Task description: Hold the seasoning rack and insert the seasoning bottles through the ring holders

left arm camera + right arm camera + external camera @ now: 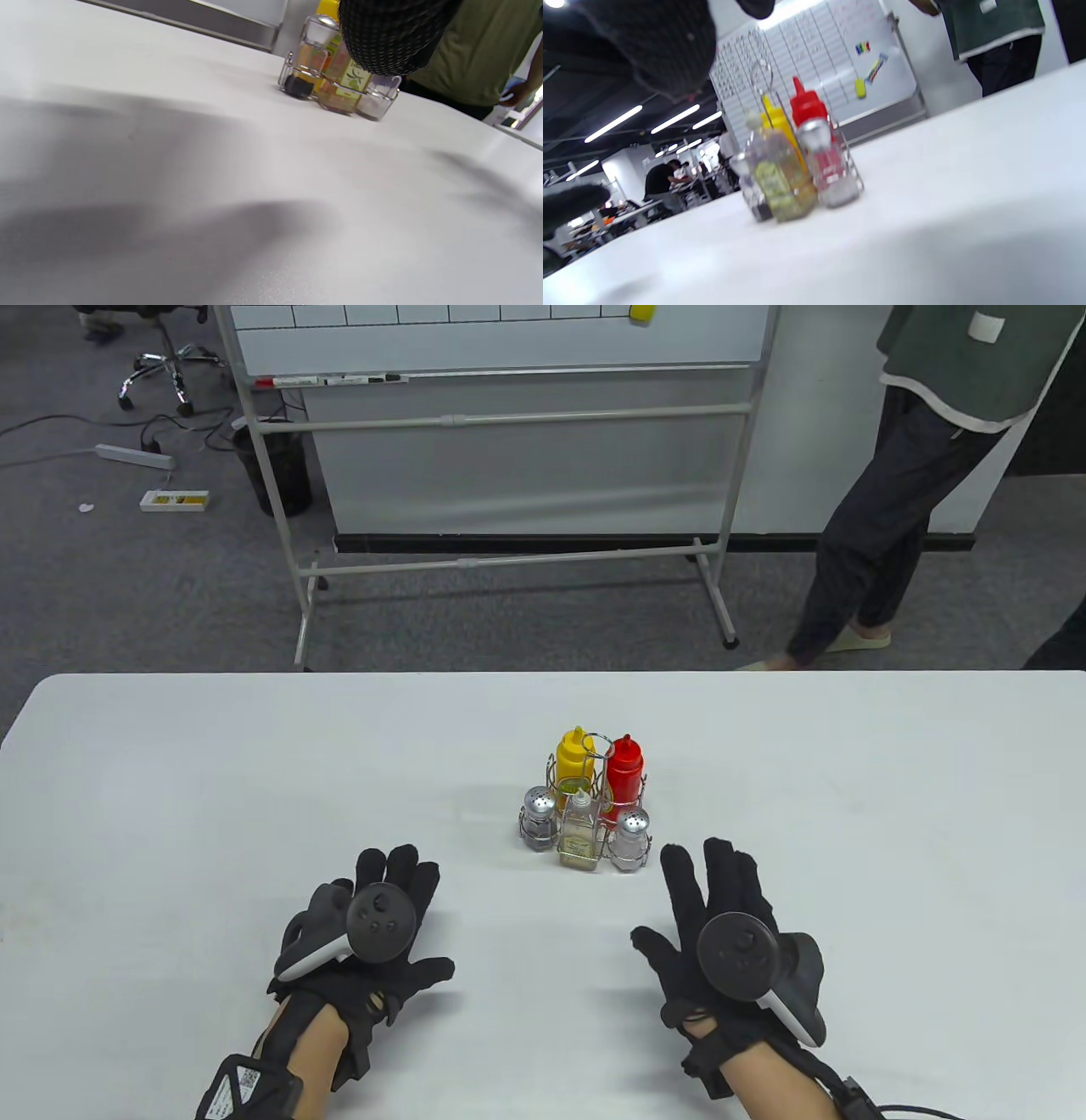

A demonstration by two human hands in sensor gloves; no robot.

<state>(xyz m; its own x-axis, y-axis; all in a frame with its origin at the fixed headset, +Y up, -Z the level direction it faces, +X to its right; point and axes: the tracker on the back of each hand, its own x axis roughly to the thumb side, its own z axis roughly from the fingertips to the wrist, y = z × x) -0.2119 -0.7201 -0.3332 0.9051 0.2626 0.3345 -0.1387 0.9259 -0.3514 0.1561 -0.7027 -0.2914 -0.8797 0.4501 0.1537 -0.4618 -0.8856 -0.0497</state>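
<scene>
Five bottles were seen standing upright in the seasoning rack (585,806), a wire frame set on the white table (170,780) slightly beyond the two hands; the yellow squeeze bottle (575,759) and the red squeeze bottle (625,768) were held in the rings on the far side of the rack; the oil bottle (579,836) was placed at the near middle, flanked by the pepper shaker (539,814) on the rack's left and the salt shaker (631,836) on its right; a wire loop handle was seen rising between the two squeeze bottles. The left hand (365,933) was laid palm down on the table, near and to the left of the rack, its fingers (399,874) extended and slightly spread, nothing being held; the right hand (730,942) was laid palm down near and to the right of the rack, its fingers (713,874) extended and spread, nothing being held; neither hand was touching the rack. A whiteboard stand (501,432) was seen on the floor well beyond the rack, and a standing person (882,543) beyond and to the rack's right.
</scene>
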